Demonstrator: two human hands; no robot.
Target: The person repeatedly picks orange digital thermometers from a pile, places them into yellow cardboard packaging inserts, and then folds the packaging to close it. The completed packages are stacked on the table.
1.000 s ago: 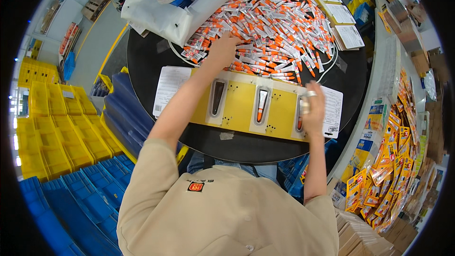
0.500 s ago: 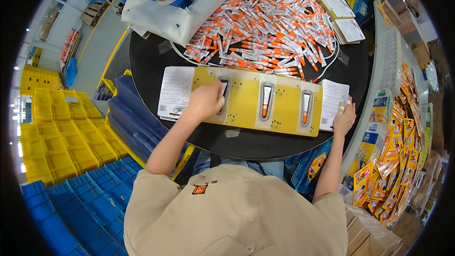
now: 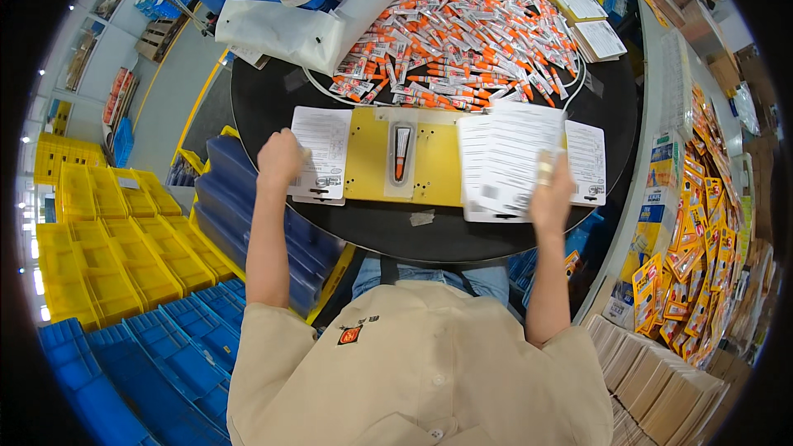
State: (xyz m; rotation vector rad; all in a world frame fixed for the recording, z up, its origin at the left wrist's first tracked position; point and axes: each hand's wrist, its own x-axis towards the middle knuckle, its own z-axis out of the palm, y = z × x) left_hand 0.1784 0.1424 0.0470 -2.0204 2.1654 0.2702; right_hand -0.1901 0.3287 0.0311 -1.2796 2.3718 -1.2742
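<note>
My right hand [image 3: 552, 194] is closed on the lower right of white printed cards [image 3: 508, 157], fanned over the right part of a yellow plate [image 3: 442, 149]. In the plate's left slot, inside a clear blister, lies a small white tube with an orange cap [image 3: 401, 157]. My left hand [image 3: 281, 157], fingers curled, is at the left edge of a white card stack [image 3: 324, 149] beside the plate; what it pinches, if anything, is hidden. Another white card stack [image 3: 587, 157] sits at the plate's right end. The fanned cards cover the other slots.
A large heap of orange-capped tubes [image 3: 471, 33] lies behind the plate on the round black table [image 3: 363, 223]. White plastic sheeting [image 3: 281, 33] hangs at the back left. Yellow crates [image 3: 116, 239] and blue crates [image 3: 157, 347] stand left; orange packages [image 3: 690, 256] lie right.
My left hand has moved left from the left slot to the card stack, leaving a tube visible there. My right hand has brought cards leftward over the middle and right slots.
</note>
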